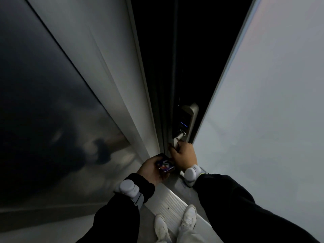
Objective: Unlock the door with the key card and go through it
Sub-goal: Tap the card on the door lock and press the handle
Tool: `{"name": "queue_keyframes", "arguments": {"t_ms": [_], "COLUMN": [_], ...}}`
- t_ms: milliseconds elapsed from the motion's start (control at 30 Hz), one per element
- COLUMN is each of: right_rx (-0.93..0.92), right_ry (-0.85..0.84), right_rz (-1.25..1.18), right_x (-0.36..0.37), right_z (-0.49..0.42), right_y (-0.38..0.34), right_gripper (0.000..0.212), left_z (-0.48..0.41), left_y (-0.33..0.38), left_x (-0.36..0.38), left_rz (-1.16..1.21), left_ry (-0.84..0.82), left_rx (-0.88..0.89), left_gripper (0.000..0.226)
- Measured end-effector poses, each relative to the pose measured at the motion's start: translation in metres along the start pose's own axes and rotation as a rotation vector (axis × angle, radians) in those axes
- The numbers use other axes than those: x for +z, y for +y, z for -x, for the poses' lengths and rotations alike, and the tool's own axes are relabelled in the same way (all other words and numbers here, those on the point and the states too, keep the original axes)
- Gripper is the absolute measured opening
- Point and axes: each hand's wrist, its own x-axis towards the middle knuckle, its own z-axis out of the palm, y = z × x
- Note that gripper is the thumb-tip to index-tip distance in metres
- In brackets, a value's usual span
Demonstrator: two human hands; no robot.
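Nearest, we are standing with both shoes (177, 223) on the ribbed metal threshold (171, 202), toes pointing into the opening. Our left hand (151, 170) is sitting low and to the left, fingers curled around the key card (165, 164), which is lying roughly flat in the palm with its printed face up; the card is just below and left of the right hand, close to touching it. Our right hand (184, 155) is the nearer one to the lock: its fingers are wrapping the lever handle (178, 137), whose long axis is running from the lock body down and left toward us. Just beyond the knuckles, the lock unit (186, 120) is showing a small blue light. Farther on, the door (263, 102) is lying to the right and the frame (122, 76) to the left, with a dark gap between them, so we are judging the door already ajar. Our judgement for the coming move: push along the handle, away from us, the right hand leading, the card hand trailing.
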Motion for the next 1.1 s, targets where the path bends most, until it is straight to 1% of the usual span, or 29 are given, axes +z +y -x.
{"name": "queue_keyframes", "arguments": {"t_ms": [167, 367, 500, 600, 700, 767, 833, 900, 1000, 1100], "right_rx": [0.049, 0.101, 0.119, 0.110, 0.145, 0.190, 0.239, 0.241, 0.202, 0.221], "right_ry": [-0.020, -0.021, -0.051, -0.162, -0.301, -0.354, -0.381, -0.408, -0.434, -0.410], "right_rz": [0.035, 0.079, 0.129, 0.161, 0.163, 0.163, 0.160, 0.149, 0.100, 0.042], "right_x": [-0.002, -0.010, -0.027, -0.053, -0.072, -0.084, -0.092, -0.098, -0.108, -0.120], "right_z": [-0.002, -0.018, -0.033, -0.048, -0.063, -0.080, -0.094, -0.104, -0.117, -0.128], "right_y": [0.000, 0.000, -0.001, 0.003, 0.000, 0.003, 0.005, 0.011, 0.019, 0.025], "right_gripper": [0.042, 0.035, 0.032, 0.027, 0.022, 0.023, 0.023, 0.021, 0.017, 0.011], "left_z": [-0.003, -0.010, -0.013, -0.015, -0.017, -0.020, -0.021, -0.023, -0.029, -0.036], "left_y": [-0.007, -0.021, -0.019, -0.015, -0.011, -0.007, -0.003, -0.002, -0.005, -0.007], "left_x": [0.010, 0.033, 0.053, 0.073, 0.090, 0.113, 0.132, 0.147, 0.163, 0.174], "left_rz": [0.016, -0.040, -0.037, -0.006, 0.011, 0.003, 0.024, 0.045, 0.042, 0.063], "left_ry": [0.015, 0.115, 0.145, 0.150, 0.114, 0.093, 0.069, 0.062, 0.082, 0.126], "left_rx": [-0.020, -0.052, -0.053, -0.007, 0.022, 0.039, 0.050, 0.061, 0.073, 0.103], "left_gripper": [0.022, 0.022, 0.024, 0.026, 0.028, 0.032, 0.030, 0.022, 0.018, 0.018]}}
